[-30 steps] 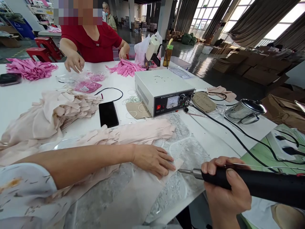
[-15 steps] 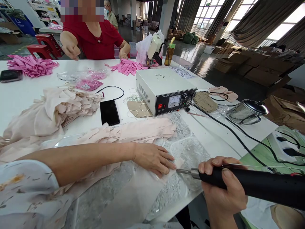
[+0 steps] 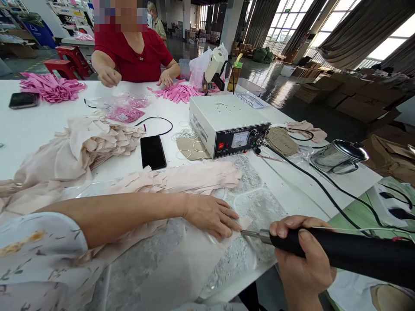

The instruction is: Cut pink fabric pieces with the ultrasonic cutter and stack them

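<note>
Low on the right, the right hand (image 3: 303, 255) wraps round a black-handled tool (image 3: 353, 252), long axis nearly level, metal tip (image 3: 251, 233) pointing left to the edge of the pale fabric (image 3: 184, 268). The left hand (image 3: 212, 216) lies flat on that fabric near centre. Upper left, a clear plastic bag (image 3: 112, 102) holds pink pieces (image 3: 126, 115); a lidded glass jug (image 3: 333, 160) stands at right. Bare tabletop (image 3: 282, 183) opens right of centre; its near edge passes beneath the tool.
</note>
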{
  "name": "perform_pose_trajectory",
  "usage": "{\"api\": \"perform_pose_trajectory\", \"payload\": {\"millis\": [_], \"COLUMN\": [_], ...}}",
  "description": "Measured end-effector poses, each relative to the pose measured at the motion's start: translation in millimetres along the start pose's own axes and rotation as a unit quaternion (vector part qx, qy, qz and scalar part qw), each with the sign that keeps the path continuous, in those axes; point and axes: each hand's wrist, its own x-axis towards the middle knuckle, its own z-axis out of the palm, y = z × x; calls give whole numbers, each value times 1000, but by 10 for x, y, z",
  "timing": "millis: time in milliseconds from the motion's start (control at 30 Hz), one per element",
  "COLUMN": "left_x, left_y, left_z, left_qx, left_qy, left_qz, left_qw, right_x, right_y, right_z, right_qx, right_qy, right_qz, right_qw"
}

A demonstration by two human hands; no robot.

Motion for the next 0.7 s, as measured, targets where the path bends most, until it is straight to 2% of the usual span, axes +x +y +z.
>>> {"api": "perform_pose_trajectory", "payload": {"millis": [333, 500, 700], "left_x": [13, -8, -22], "left_y": [10, -1, 2], "left_z": [-2, 29, 25], "left_qx": [-105, -113, -105], "left_qy": [16, 55, 48], "left_qz": [-62, -36, -35], "left_qw": [992, 991, 993], "right_x": [-76, -91, -96], "right_y": [-42, -10, -9], "right_z": [33, 21, 7], "right_qx": [7, 0, -4], "right_qy": [-21, -25, -40], "right_qz": [16, 15, 21], "right_qw": [1000, 1000, 999]}}
